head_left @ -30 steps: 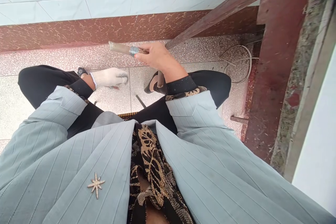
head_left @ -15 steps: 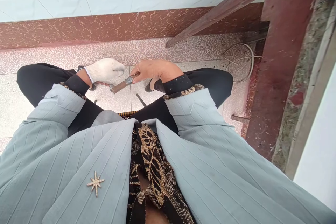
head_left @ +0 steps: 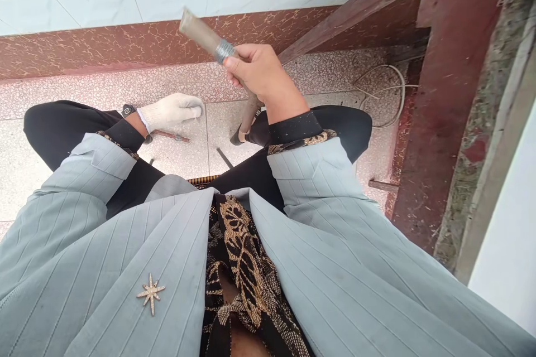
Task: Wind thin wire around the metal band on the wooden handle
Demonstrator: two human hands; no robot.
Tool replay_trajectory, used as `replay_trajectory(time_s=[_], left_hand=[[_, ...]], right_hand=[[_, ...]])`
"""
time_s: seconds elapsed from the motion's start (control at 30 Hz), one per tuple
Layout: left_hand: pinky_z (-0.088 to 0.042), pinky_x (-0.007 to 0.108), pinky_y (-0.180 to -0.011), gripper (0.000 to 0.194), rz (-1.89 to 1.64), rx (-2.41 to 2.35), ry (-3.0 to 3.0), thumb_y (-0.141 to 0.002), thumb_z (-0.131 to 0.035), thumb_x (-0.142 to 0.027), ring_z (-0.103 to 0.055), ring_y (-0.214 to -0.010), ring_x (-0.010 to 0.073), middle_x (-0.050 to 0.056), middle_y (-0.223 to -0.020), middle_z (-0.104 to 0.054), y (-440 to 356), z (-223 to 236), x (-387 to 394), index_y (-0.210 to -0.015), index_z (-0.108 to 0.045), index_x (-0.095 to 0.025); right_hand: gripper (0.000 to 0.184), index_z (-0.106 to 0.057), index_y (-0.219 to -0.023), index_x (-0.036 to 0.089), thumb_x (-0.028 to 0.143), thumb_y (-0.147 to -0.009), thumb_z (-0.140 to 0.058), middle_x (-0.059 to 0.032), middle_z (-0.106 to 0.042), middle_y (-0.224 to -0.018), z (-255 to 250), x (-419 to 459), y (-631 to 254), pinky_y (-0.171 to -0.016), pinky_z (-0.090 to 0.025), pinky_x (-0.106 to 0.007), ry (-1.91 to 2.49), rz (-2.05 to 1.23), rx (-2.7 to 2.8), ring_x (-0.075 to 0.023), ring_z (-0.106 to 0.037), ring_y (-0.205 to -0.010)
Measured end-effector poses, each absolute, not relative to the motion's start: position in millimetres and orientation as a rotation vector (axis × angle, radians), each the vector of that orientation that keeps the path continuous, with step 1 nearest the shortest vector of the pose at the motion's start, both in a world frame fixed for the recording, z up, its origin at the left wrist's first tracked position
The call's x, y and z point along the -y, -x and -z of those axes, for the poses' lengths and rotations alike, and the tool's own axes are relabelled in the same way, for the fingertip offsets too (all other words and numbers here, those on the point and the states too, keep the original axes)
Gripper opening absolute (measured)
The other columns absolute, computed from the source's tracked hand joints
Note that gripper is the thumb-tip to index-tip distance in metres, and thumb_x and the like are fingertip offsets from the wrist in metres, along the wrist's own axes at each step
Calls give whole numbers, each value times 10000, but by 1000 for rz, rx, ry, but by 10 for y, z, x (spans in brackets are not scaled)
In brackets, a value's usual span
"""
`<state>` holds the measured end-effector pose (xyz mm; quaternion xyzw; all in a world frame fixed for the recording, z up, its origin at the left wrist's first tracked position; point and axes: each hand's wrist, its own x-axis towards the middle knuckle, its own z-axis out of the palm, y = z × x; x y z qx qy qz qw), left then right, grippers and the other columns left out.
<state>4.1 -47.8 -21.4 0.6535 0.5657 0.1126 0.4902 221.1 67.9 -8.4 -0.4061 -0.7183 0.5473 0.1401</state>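
Observation:
My right hand is bare and closed round a long wooden-handled tool with a metal band near its upper end. It holds the tool raised above the speckled floor, tilted up to the left. My left hand wears a white knit glove. It rests low on the floor between my knees, its fingers curled together and pointing right. What it pinches is hidden. A thin rusty rod lies on the tile just below that hand.
A red-brown skirting runs under white wall tiles. A wooden beam slants up to the right towards a red door frame. A white wire loop and short metal bars lie on the floor.
My right hand has swung the tool up from beside the gloved hand to above the skirting. The gloved hand has stayed low on the floor.

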Motion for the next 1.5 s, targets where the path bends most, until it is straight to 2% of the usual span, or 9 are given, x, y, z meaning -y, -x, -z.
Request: replay_trajectory(time_s=[0.13, 0.47, 0.57, 0.67, 0.8, 0.87, 0.97, 1.1, 1.5], left_hand=[[-473, 276, -773, 237, -204, -1311, -1655, -915, -574, -352, -600, -747, 145, 5, -767, -654, 1, 198, 496, -874, -733, -180], [-464, 320, -925, 229, -200, -1472, -1630, -888, -551, -293, -646, -935, 197, -1, -799, -621, 90, 292, 432, -882, -739, -163], [-462, 334, -914, 228, -200, -1491, -1631, -903, -548, -293, -621, -887, 192, 14, -815, -623, 94, 252, 418, -882, -730, -156], [-463, 342, -856, 215, -238, -1474, -1638, -931, -547, -313, -565, -798, 182, 29, -802, -617, 96, 257, 412, -870, -693, -168], [-441, 308, -722, 201, -376, -1530, -1468, -973, -523, -299, -457, -661, 142, -5, -714, -509, 51, 275, 431, -911, -667, -173], [-432, 289, -703, 222, -358, -1498, -1468, -992, -494, -272, -440, -638, 126, -12, -714, -502, 8, 250, 449, -948, -682, -160], [-464, 277, -772, 234, -254, -1376, -1596, -974, -523, -282, -518, -700, 129, -1, -751, -571, -37, 193, 469, -945, -716, -153], [-493, 322, -861, 290, -192, -1352, -1701, -940, -539, -350, -614, -818, 181, 41, -843, -684, 18, 197, 465, -928, -752, -154], [-460, 315, -816, 256, -249, -1403, -1679, -921, -560, -343, -594, -842, 188, 24, -804, -680, 167, 283, 398, -891, -746, -170]], right_hand=[[166, -667, -875, 145, 250, -989, -728, -25, -535, -708, 180, -688, -2141, -712, -307, -321, 1294, -1288, 2883, -157, -458, -753], [134, -741, -848, 139, 168, -979, -741, 34, -556, -622, 155, -605, -2092, -672, -348, -274, 861, -1877, 3115, -102, -487, -643], [93, -781, -976, 148, 230, -966, -738, 25, -582, -687, 139, -655, -2150, -685, -392, -275, 746, -2027, 2995, -119, -509, -668], [275, -781, -1097, 155, 362, -917, -773, 3, -601, -765, 118, -699, -2240, -695, -400, -292, 645, -2142, 2745, -132, -497, -697], [476, -702, -997, 204, 633, -832, -827, -51, -618, -832, 45, -703, -2311, -726, -419, -335, 698, -2054, 2233, -171, -484, -754], [474, -649, -984, 230, 688, -904, -741, -74, -629, -882, 16, -690, -2296, -745, -431, -352, 832, -1901, 2045, -188, -490, -780], [337, -652, -1027, 198, 534, -1025, -632, -85, -628, -904, 27, -676, -2228, -769, -405, -353, 1103, -1632, 2174, -186, -495, -792], [155, -722, -956, 149, 299, -991, -707, -30, -575, -785, 82, -649, -2140, -726, -304, -328, 1239, -1325, 2879, -160, -444, -762], [240, -791, -1190, 101, 207, -979, -746, -1, -601, -800, -91, -609, -2162, -732, -411, -265, 859, -2085, 2877, -123, -501, -739]])
